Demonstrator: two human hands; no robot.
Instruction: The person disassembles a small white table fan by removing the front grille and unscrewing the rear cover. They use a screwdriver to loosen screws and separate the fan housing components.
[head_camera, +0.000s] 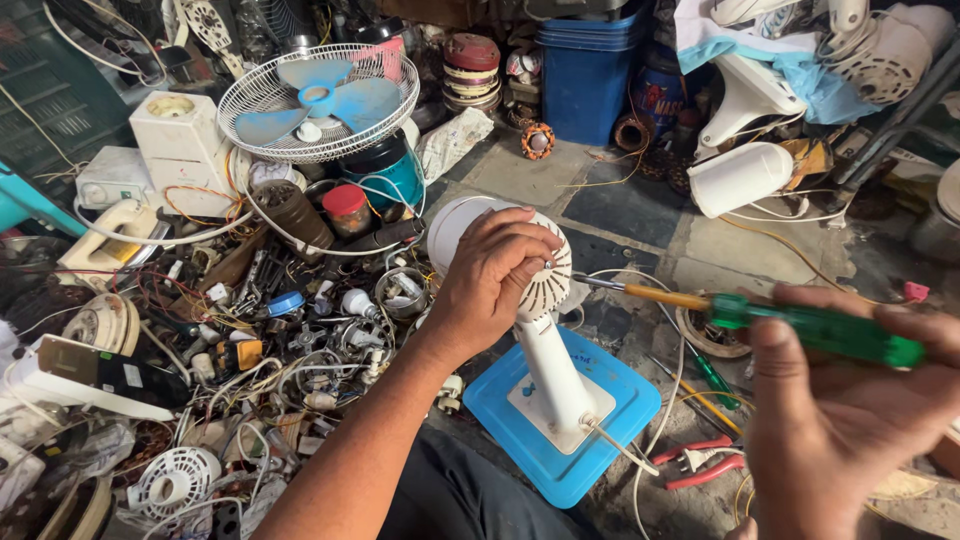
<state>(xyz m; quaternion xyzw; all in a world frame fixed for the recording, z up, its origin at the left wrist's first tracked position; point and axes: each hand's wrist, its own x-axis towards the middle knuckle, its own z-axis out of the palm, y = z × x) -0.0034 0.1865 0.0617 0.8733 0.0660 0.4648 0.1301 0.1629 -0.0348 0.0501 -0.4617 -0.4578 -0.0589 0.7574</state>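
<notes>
My left hand grips the white vented motor housing of a small table fan that stands on a blue square base. In my right hand is a green-handled screwdriver; its metal tip points left and reaches the side of the housing. The fan's white neck slopes down into the base. The front grille and blades are off this fan.
A white wire fan guard with blue blades lies at the upper left over a heap of motor parts, wires and tools. Red-handled pliers and a small green screwdriver lie on the floor by the base. A blue bin stands behind.
</notes>
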